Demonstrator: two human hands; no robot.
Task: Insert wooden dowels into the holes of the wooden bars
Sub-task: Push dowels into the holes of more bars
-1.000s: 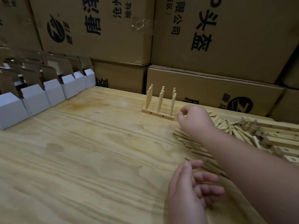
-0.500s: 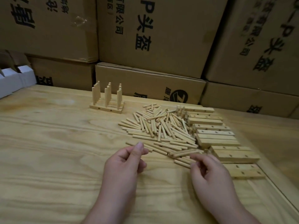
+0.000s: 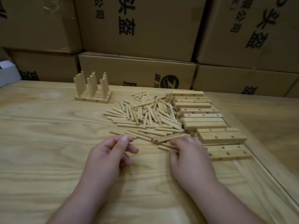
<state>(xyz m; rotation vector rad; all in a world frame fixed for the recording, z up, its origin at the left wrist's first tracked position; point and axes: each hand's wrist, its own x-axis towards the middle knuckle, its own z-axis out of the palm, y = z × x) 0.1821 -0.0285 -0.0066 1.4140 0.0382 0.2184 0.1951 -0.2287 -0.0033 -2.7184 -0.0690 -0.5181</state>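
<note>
A: L hand [image 3: 111,152]?
B: Hovering over the plywood table [image 3: 48,143], just beside the near edge of the dowel pile [image 3: 145,117]. Fingers loosely curled, thumb tip near index tip, holding nothing afaict.
A: R hand [image 3: 189,156]?
B: Sitting at the pile's near-right edge, fingers [image 3: 176,143] bending down onto a couple of loose dowels [image 3: 165,145]. Gripping or just touching — can't tell, hand's blocking.
A: Bars?
B: Drilled wooden bars [image 3: 210,125] lying stacked right of the pile, holes showing; nearest ones touching R hand's far side.
A: Anything done?
B: Finished set [image 3: 93,88] standing far left of the pile, dowels upright in bars. Cardboard boxes [image 3: 145,29] stacking up behind; white box [image 3: 8,73] at left edge.
</note>
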